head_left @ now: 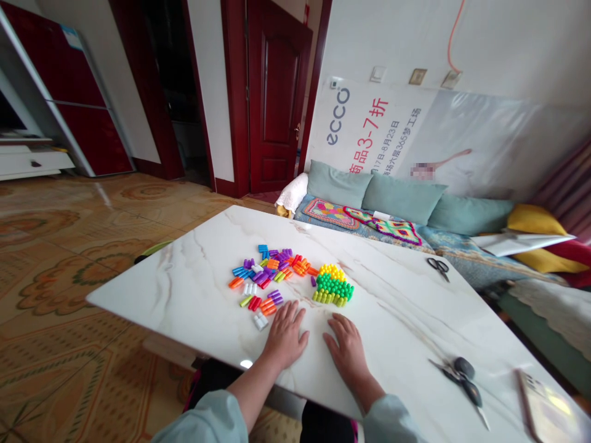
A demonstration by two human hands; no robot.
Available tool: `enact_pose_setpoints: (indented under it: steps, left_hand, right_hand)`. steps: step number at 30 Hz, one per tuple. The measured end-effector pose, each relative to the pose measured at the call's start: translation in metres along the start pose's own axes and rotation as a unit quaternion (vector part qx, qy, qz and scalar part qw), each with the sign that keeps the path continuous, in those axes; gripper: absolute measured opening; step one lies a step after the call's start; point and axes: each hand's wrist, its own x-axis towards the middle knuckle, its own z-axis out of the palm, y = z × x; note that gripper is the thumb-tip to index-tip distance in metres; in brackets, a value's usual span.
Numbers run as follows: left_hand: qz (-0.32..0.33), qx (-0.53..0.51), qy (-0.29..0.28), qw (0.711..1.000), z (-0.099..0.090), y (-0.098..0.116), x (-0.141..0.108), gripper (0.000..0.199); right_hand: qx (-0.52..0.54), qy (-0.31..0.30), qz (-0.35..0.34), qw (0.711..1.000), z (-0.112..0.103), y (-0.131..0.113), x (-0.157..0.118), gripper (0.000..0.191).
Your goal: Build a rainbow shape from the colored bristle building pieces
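My left hand (285, 336) lies flat on the white marbled table (184, 289), fingers stretched out and holding nothing. Just beyond its fingertips are orange pieces (268, 306) and white pieces (260, 320), part of a loose spread of small coloured plastic cylinders (272, 264) lying in short rows. My right hand (345, 347) also rests palm down with its fingers apart and nothing in them. Past those fingers stands a tight block of similar pieces, with yellow (331, 271), green (335, 286) and olive (329, 298) rows. A single purple piece (313, 281) is left of the block.
Scissors (438, 266) lie near the table's far right edge. Closer in on the right are a black-handled cutting tool (463, 376) and a phone (549, 409). Behind the table runs a sofa with blue-green cushions (401, 195); a dark red door (279, 92) stands beyond.
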Motion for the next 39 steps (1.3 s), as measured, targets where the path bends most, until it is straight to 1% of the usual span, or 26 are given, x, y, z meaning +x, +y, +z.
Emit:
enact_pose_setpoints:
  steps: [3,7,8,10,12,13,15,17,18,21,23,28,30,32,33,35,37,39]
  left_hand:
    - [-0.001,-0.003,0.0,1.0,0.0,0.0,-0.001,0.054]
    - [0.003,-0.007,0.003,1.0,-0.003,0.002,0.0,0.053]
    - [0.005,-0.01,0.006,1.0,-0.005,0.002,0.001,0.051]
    - [0.013,-0.025,0.004,1.0,-0.009,0.0,0.007,0.037]
    - [0.01,-0.051,0.005,0.999,-0.015,-0.006,0.018,0.025]
    - [0.001,-0.06,0.013,0.998,-0.017,-0.01,0.025,0.024]
    - [-0.033,-0.049,0.047,0.997,-0.023,-0.02,0.041,0.025]
    - [-0.071,-0.003,0.077,0.995,-0.026,-0.031,0.058,0.024]
    - [-0.09,0.029,0.081,0.992,-0.026,-0.037,0.067,0.024]
    - [-0.14,0.103,0.074,0.982,-0.022,-0.051,0.088,0.031]
    - [-0.15,0.123,0.07,0.979,-0.016,-0.056,0.099,0.033]
    - [-0.121,0.125,0.073,0.982,-0.006,-0.064,0.116,0.029]
    - [-0.109,0.119,0.08,0.984,-0.006,-0.064,0.119,0.03]
    - [-0.096,0.11,0.086,0.986,-0.006,-0.061,0.117,0.031]
    - [-0.084,0.1,0.089,0.987,-0.005,-0.057,0.114,0.031]
    - [-0.038,0.051,0.096,0.993,-0.002,-0.042,0.101,0.032]
    - [0.039,-0.06,0.105,0.992,0.004,-0.023,0.082,0.032]
    - [0.087,-0.146,0.089,0.981,0.011,-0.004,0.061,0.031]
  right_hand:
    - [-0.046,-0.02,-0.03,0.998,0.001,-0.006,-0.004,0.036]
    - [-0.085,-0.019,-0.026,0.996,0.001,-0.01,-0.002,0.035]
    - [-0.089,-0.015,-0.025,0.996,0.002,-0.01,-0.001,0.035]
    - [-0.094,-0.008,-0.024,0.995,0.003,-0.011,-0.001,0.035]
    - [-0.095,-0.007,-0.024,0.995,0.005,-0.01,-0.001,0.034]
    - [-0.096,-0.007,-0.023,0.995,0.005,-0.01,-0.001,0.034]
    - [-0.095,-0.005,-0.02,0.995,0.007,-0.009,-0.002,0.034]
    - [-0.093,-0.002,-0.016,0.996,0.008,-0.009,-0.002,0.034]
    - [-0.093,-0.001,-0.014,0.996,0.008,-0.009,-0.002,0.034]
    - [-0.091,-0.008,-0.008,0.996,0.006,-0.01,-0.002,0.034]
    - [-0.09,-0.013,-0.003,0.996,0.005,-0.011,-0.001,0.035]
    - [-0.085,-0.019,0.01,0.996,0.005,-0.011,-0.002,0.036]
    - [-0.08,-0.022,0.016,0.996,0.006,-0.012,-0.002,0.036]
    - [-0.073,-0.026,0.018,0.997,0.005,-0.013,-0.002,0.036]
    - [-0.07,-0.027,0.019,0.997,0.004,-0.013,-0.003,0.036]
    - [-0.064,-0.023,0.017,0.998,0.003,-0.013,-0.003,0.037]
    - [-0.058,-0.009,0.008,0.998,0.003,-0.013,-0.003,0.041]
    - [-0.053,0.01,-0.004,0.999,0.004,-0.011,-0.003,0.047]
